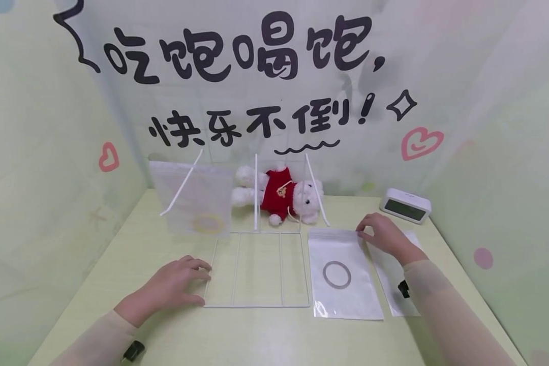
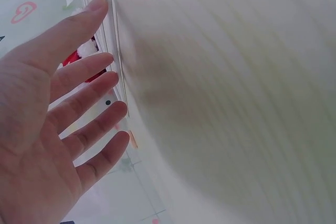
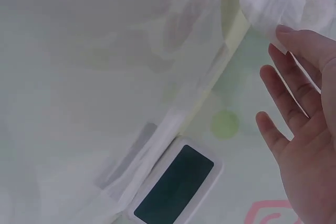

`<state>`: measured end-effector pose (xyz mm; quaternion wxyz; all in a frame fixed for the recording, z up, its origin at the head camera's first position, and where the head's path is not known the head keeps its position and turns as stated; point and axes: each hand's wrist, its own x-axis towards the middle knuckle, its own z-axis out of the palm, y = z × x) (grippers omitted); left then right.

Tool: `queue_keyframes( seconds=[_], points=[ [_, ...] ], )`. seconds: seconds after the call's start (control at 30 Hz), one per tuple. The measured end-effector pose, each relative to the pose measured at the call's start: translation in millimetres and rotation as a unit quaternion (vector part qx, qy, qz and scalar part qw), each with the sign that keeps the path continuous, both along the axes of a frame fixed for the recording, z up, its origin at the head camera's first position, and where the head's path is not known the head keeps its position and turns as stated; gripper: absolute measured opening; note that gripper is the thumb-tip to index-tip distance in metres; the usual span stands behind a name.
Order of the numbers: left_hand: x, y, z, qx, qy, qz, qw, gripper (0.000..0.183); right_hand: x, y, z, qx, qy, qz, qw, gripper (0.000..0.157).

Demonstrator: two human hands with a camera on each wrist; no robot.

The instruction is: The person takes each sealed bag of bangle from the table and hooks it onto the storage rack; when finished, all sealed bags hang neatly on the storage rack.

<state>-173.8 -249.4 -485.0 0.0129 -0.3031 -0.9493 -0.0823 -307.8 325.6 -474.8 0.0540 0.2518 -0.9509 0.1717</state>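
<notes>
My right hand (image 1: 384, 235) pinches the top right corner of a frosted zip bag (image 1: 347, 300) with a grey ring mark on it; the thumb and forefinger (image 3: 281, 38) meet at that corner in the right wrist view. A second frosted bag (image 1: 389, 290) lies partly under my right forearm. My left hand (image 1: 169, 284) has its fingers spread at the left side of a white wire rack (image 1: 256, 306), and its fingertips touch or nearly touch the base wire. On the rack's left prong (image 1: 183, 182) hangs another frosted bag (image 1: 178, 188) with a yellowish ring.
Behind the rack a white plush toy (image 1: 279, 195) in a red top lies on its side. A white digital clock (image 1: 405, 206) stands at the back right of the table (image 1: 238, 340). A printed cloth (image 1: 485, 127) closes off the back and sides.
</notes>
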Motion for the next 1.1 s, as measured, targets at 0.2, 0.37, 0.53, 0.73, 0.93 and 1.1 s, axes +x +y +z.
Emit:
queue_keyframes(
  seconds=[0.2,0.37,0.53,0.73,0.93,1.1],
  points=[
    [0.9,2,-0.2,0.001,0.003,-0.002,1.0,0.051,15.1,0,9.9,-0.009,0.008,-0.005,1.0,0.008],
    [-0.1,2,-0.7,-0.002,0.005,-0.004,1.0,0.052,31.9,-5,21.3,-0.011,0.008,-0.019,1.0,0.01],
    [-2.3,2,-1.4,-0.006,0.007,-0.007,0.9999,0.051,48.0,-11,31.5,-0.029,0.05,-0.012,0.998,0.01],
    [-3.2,2,2.2,-0.005,0.009,-0.014,0.9999,0.051,64.2,-21,44.2,-0.033,0.101,-0.013,0.994,0.011],
    [-4.2,1,4.9,0.005,0.012,-0.024,0.9996,0.049,78.2,-30,57.3,-0.047,0.159,0.004,0.986,0.013],
    [-4.4,1,2.4,0.006,0.011,-0.026,0.9996,0.048,85.8,-39,71.9,-0.082,0.206,0.034,0.975,0.019]
  ],
)
